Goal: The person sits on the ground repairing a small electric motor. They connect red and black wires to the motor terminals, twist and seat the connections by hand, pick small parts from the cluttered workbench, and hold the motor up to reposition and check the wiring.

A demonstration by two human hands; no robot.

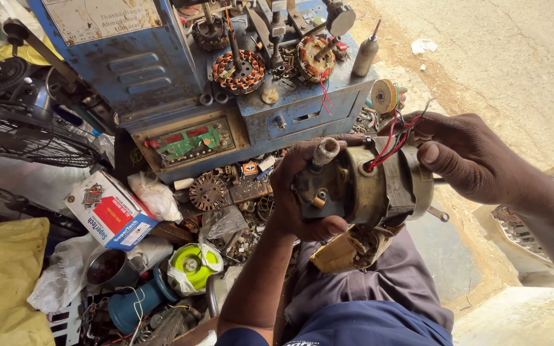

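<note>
A grimy fan motor (373,186) with a short shaft and red and black wires is held above my lap. My left hand (296,192) grips its gearbox end from below and behind. My right hand (469,154) clasps the round rear housing, thumb laid over its rim beside the wires. A yellowish cover piece (347,251) lies on my lap just under the motor.
A blue metal workbench (161,70) carries copper-wound stators (239,70), tools and an oil bottle (365,54). Below lie small parts, a red-and-white box (110,211), plastic bags, a green spool (192,264), and a fan grille (20,134) at left. Bare ground lies to the right.
</note>
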